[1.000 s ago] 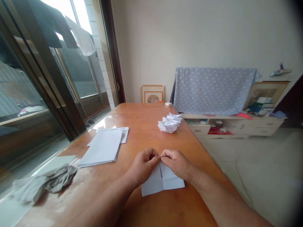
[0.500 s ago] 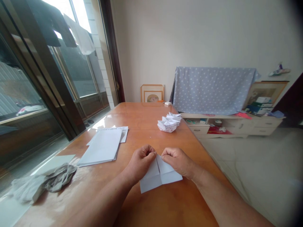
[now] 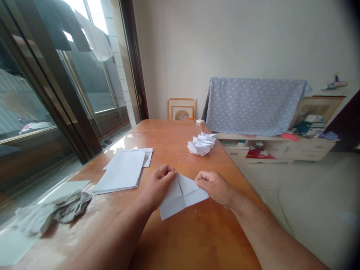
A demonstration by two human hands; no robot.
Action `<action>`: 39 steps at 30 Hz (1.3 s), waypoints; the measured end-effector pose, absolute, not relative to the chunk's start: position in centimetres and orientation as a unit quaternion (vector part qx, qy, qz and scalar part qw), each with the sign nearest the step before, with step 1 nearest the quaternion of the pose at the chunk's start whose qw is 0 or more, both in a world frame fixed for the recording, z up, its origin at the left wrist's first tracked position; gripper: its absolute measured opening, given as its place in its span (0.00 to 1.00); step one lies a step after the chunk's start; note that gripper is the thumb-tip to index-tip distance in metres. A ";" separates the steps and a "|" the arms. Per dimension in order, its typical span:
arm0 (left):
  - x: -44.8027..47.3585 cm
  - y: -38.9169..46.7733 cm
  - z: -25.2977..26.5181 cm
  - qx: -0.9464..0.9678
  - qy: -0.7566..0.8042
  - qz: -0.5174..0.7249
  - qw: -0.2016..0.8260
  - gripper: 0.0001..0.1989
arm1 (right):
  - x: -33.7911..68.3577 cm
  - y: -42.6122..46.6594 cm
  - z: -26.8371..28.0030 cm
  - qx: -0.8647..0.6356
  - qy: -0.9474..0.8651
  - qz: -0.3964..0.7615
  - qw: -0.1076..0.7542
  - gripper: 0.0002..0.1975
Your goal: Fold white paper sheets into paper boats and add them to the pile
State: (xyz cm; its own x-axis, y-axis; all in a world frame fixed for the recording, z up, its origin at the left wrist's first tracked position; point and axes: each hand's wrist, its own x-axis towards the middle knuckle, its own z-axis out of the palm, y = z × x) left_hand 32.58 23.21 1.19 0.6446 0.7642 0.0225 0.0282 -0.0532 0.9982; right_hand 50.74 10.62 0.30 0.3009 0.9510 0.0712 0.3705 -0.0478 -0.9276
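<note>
Between my hands is a white sheet of paper, creased, with its top corners folded in to a point and a slit-like seam down the middle. My left hand pinches its upper left side near the point. At its right edge, the fingers of my right hand are closed on the paper. Beyond my hands stands a cluster of folded white paper shapes, nested together. To the left lies a stack of white paper sheets, with a printed sheet partly under it.
A crumpled grey cloth lies at the left of the wooden table. A small white box sits at the far edge. Past the table's right edge, a polka-dot cloth drapes over something on a low white cabinet.
My right hand has moved from the paper's point down to its right edge, away from my left hand. The paper and my left hand have shifted slightly left and upward in view.
</note>
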 end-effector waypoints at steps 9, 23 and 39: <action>32.4 23.7 1.2 0.661 0.319 0.293 0.613 0.13 | 51.4 10.3 0.9 -0.659 -0.509 0.315 0.455 0.07; 32.7 23.1 0.8 0.674 0.282 0.263 0.630 0.13 | 51.6 10.6 0.8 -0.639 -0.477 0.322 0.511 0.07; 33.8 21.2 0.6 0.729 0.268 0.228 0.587 0.11 | 49.7 11.0 -0.1 -0.664 -0.529 0.300 0.434 0.07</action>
